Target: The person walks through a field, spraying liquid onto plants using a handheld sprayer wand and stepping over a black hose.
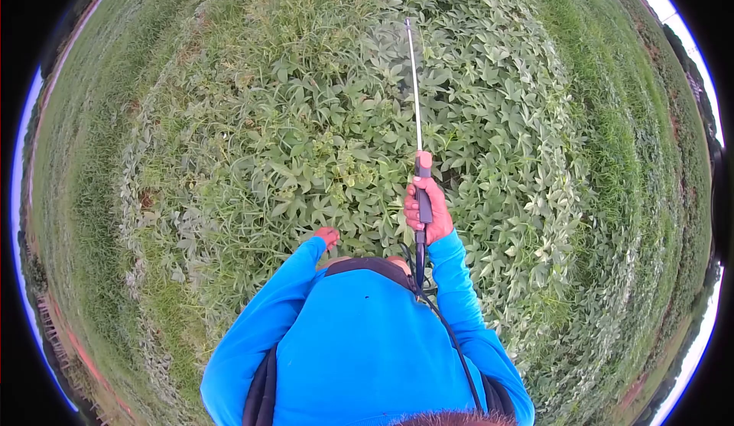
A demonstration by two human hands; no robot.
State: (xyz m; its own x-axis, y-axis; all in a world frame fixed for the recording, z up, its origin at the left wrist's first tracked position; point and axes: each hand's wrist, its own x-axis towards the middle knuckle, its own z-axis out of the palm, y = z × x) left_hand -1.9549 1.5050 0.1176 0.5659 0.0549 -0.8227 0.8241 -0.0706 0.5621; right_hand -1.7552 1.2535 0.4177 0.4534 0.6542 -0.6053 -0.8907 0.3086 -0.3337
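Note:
My right hand (430,208) is wrapped around the dark handle of a spray wand (416,90). The wand's thin metal tube points forward over the leaves, and a faint haze of spray hangs by its nozzle. From the handle's lower end a black hose (451,327) runs back along my right side. My left hand (329,236) is low in front of my waist, close above the leaves. Its fingers are small in view and partly hidden, so I cannot make out whether it holds anything.
Dense broad-leaved plants (489,120) surround me, with tall grass (298,21) mixed in ahead and to the left. A strip of bright grass (612,136) runs along the right. Dark straps (264,388) cross my blue sleeves' sides. Bare reddish ground (84,357) shows at the far left.

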